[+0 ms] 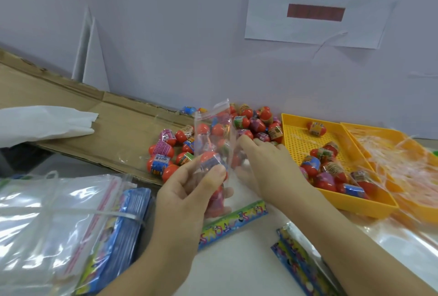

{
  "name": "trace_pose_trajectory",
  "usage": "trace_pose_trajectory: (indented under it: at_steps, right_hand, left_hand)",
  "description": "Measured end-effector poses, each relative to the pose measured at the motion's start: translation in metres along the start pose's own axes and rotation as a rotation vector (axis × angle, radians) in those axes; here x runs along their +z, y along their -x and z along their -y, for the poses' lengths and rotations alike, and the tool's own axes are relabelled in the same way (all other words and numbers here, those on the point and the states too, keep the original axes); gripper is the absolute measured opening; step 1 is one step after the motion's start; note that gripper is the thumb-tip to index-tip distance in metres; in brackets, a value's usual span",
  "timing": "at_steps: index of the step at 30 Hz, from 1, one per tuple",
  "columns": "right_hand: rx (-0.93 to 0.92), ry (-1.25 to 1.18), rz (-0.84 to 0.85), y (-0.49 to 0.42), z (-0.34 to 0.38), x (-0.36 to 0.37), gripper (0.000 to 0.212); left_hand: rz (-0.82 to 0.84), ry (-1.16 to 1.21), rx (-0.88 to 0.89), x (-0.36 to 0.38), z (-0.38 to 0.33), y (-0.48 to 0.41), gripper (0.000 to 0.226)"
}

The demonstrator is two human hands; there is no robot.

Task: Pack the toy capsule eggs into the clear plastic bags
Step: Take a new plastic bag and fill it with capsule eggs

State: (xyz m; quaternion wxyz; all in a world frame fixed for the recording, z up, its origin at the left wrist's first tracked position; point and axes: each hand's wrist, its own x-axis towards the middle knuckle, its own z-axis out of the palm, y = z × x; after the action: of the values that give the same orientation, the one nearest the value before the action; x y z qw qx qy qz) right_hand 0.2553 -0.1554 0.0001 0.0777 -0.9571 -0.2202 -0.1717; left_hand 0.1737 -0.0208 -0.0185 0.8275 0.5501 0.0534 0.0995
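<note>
My left hand (187,189) holds a small clear zip bag (214,139) upright between thumb and fingers; red capsule eggs show inside it. My right hand (267,165) reaches forward beside the bag, fingers stretched toward the loose pile of red capsule eggs (251,123) by the wall. I cannot tell whether its fingertips hold an egg. More eggs (163,153) lie on the cardboard to the left. A bundle of clear plastic bags (47,220) tied with a strap lies at the near left.
A yellow perforated tray (296,139) on the right holds several eggs; a second yellow tray (391,153) behind it holds crumpled clear film. Flat cardboard (71,115) spans the left. Colourful header cards (234,222) and a blue card stack (128,220) lie near me.
</note>
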Motion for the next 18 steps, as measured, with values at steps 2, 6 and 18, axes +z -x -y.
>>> trace_pose_trajectory:
  at_steps: [2, 6, 18]
  right_hand:
    - [-0.006, -0.081, -0.071, -0.001, -0.002, 0.002, 0.019]
    - [0.178, -0.672, -0.379, -0.003, 0.0, -0.022, 0.022]
    - [-0.136, -0.609, -0.102, 0.004, 0.016, -0.095, 0.015]
  left_hand:
    - [-0.005, -0.015, 0.005, 0.0, 0.001, -0.001, 0.058]
    - [0.003, -0.027, -0.007, 0.002, 0.001, 0.0, 0.032]
    - [0.063, -0.041, 0.02, 0.003, -0.002, 0.005, 0.032]
